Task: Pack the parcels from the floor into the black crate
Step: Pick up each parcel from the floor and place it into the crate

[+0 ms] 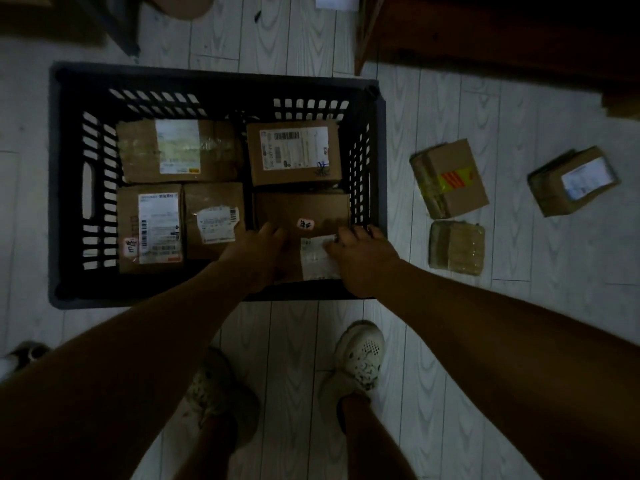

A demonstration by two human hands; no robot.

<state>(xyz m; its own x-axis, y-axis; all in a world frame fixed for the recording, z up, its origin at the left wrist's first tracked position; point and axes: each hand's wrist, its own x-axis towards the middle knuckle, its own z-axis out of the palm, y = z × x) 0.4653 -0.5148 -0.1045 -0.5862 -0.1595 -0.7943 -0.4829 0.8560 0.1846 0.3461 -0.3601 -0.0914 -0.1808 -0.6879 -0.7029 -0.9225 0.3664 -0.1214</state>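
Evidently the left hand pressed flat on, and the right hand curled over the edge of, a box at the crate's lower right, probably stiff, light cardboard best gripped by opposite sides, with four packed boxes alongside, the wall crowding the fingers, and three parcels on the floor farther right.

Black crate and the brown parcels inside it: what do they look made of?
The black slotted crate looks like matte moulded plastic: regular slots, handle cut-out. The brown box parcels look like plain cardboard bearing white paper labels; dim light leaves doubt.
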